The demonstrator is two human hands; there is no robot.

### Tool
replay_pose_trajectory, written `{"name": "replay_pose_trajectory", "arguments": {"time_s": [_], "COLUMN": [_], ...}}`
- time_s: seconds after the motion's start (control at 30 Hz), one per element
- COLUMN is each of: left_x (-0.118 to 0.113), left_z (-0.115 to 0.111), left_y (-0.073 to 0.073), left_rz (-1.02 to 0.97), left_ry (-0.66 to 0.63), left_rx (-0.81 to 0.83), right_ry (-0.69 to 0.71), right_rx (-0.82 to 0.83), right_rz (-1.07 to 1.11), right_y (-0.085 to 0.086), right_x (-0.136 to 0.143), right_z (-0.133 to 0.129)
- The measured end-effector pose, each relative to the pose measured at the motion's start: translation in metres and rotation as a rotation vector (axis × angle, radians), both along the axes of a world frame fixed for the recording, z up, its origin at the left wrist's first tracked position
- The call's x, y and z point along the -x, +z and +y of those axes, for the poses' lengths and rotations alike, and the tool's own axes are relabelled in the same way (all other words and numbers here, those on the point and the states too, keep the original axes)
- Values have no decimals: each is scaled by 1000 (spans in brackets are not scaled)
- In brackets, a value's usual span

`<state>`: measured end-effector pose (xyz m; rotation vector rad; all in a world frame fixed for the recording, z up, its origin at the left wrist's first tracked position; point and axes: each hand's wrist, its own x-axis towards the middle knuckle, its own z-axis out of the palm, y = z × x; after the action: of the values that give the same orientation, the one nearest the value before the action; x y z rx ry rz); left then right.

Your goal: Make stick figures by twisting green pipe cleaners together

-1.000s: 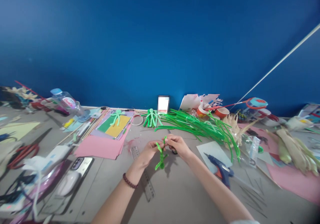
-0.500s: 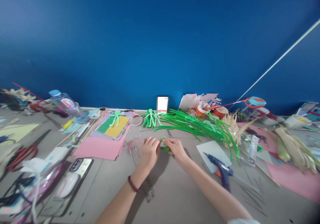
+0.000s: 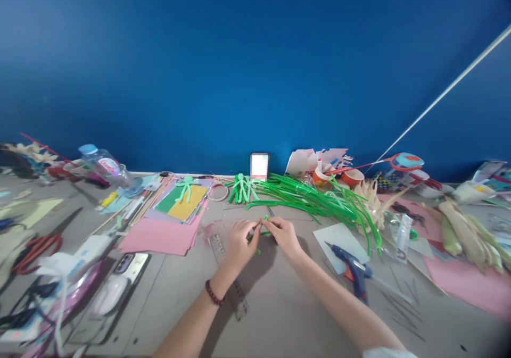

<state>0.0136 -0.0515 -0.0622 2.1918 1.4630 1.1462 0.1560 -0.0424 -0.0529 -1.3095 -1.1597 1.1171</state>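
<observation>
Close together over the middle of the table, both my hands pinch a bent green pipe cleaner (image 3: 266,218). My left hand (image 3: 242,242), with a dark red bead bracelet (image 3: 214,293) on its wrist, grips it from the left with thumb and forefinger. From the right, my right hand (image 3: 284,236) closes its fingertips on the upper part. Small green ends show between and below the fingers; the rest is hidden. Behind my hands lie a long bundle of green pipe cleaners (image 3: 303,196) and a small green figure of bent pipe cleaners (image 3: 241,188).
A blue glue gun (image 3: 353,269) lies at right on white paper. Pink sheets (image 3: 159,236), a phone (image 3: 115,294) and red-handled scissors (image 3: 38,251) are at left. A perforated metal strip (image 3: 239,300) lies under my left forearm. A pixelated screen (image 3: 260,165) stands against the blue wall.
My fingertips have drawn closer together at the top of the pipe cleaner. My left hand has turned slightly, and a green end now shows below its fingers.
</observation>
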Motion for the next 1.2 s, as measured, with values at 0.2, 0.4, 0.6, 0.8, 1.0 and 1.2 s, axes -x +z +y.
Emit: {"name": "replay_pose_trajectory", "arguments": {"time_s": [0.2,0.4,0.6,0.8,1.0,1.2], "left_x": [6,13,17,17,16,13], "left_z": [4,-1,6,10,6,1], "left_y": [17,21,18,20,11,4], "left_rz": [-499,-739,-788,-505,-148,284], "left_ry": [-405,-706,-546,-230,23,178], "left_rx": [536,882,825,446,-20,-343], "right_ry": [90,154,160,78,16,2], "right_rx": [-171,-187,-194,-118,-84,-48], "right_rz": [-235,-287,-265,-141,-61,-72], "right_y": [30,39,39,28,8,3], "right_x": [-8,-7,-5,5,14,19], "right_z": [-34,-61,-38,-9,3,4]}}
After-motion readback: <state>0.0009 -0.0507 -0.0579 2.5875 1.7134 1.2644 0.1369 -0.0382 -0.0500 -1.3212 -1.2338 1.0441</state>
